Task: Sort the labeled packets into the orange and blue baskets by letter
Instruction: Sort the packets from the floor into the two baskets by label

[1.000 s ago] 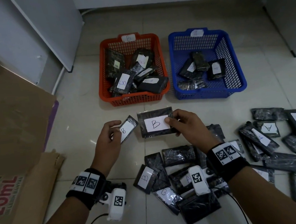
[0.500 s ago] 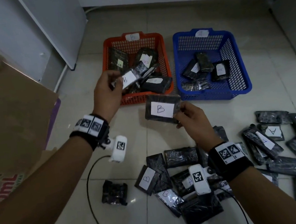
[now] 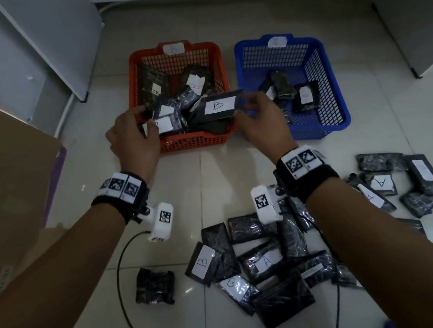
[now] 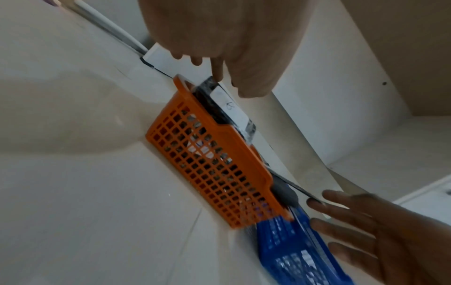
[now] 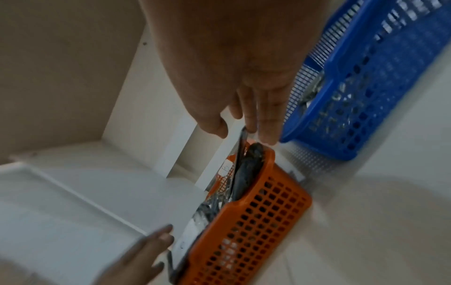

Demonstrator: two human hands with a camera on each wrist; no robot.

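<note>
The right hand point(image 3: 260, 119) pinches one flat black packet point(image 3: 220, 106) by its right edge, thumb on top and fingers point(image 5: 267, 123) beneath; its white paper label reads B. The packet hangs level just above the near right corner of the orange basket point(image 3: 193, 142). The left hand point(image 3: 132, 139) is at the basket's near left corner, its fingers point(image 4: 217, 69) loosely spread around a second B-labelled packet point(image 3: 163, 124); whether they grip it or only touch it I cannot tell.

Beyond the fingers sit two rectangular plastic baskets with lattice walls, the orange one and, just to its right, a blue basket point(image 3: 335, 109), each with a small white tag on its far rim. The orange one holds a heap of about six glossy, film-wrapped black packets, several showing B. The blue one holds about three, one showing A point(image 3: 305, 95).

Nearer the person than the fingers, on the pale glossy tiled floor point(image 3: 206, 181), lie two loose piles: roughly nine packets below the right wrist, with two B labels and one A label showing, and about six more off to the right. One dark packet point(image 3: 154, 286) lies alone below the left wrist. Both wrists wear black bands with white coded markers
</note>
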